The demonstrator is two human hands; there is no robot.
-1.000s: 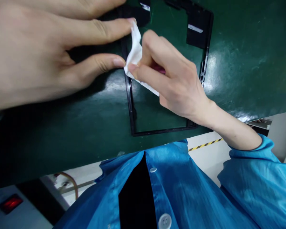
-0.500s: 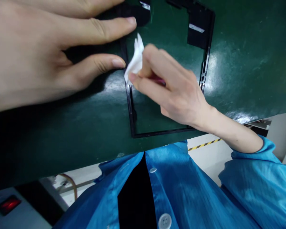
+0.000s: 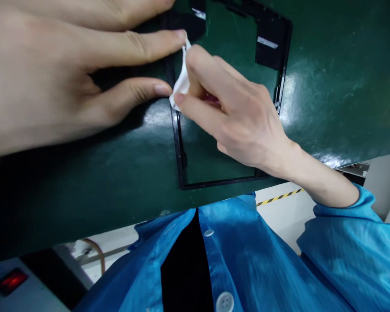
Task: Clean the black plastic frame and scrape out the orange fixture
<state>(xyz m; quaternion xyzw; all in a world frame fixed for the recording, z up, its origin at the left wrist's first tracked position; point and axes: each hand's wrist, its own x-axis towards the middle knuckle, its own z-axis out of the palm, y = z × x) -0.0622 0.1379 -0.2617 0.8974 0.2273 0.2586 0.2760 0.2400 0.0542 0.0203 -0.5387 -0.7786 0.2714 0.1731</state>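
A thin black rectangular frame [image 3: 179, 160] lies flat on the green work surface [image 3: 110, 190]. My left hand [image 3: 68, 73] is open, its fingers spread, with the thumb and fingertips at the frame's left side. In my right hand [image 3: 237, 108] a folded white cloth [image 3: 181, 84] is pinched, pressed against that same left side between my left thumb and forefinger. Something reddish shows inside the right hand's curled fingers, too hidden to name. Wider black panels with pale strips sit at the frame's far corners; the right one [image 3: 269, 39] is plainly visible.
Below the near table edge is a white surface with yellow-black striped tape [image 3: 279, 198]. A box with a glowing red switch [image 3: 11, 281] stands at the lower left, near a brown hose [image 3: 99, 253]. My blue jacket [image 3: 247, 260] is close to the edge.
My right hand has moved slightly left and away from me along the frame's left side with the cloth. My left hand has shifted slightly and stays spread at the frame.
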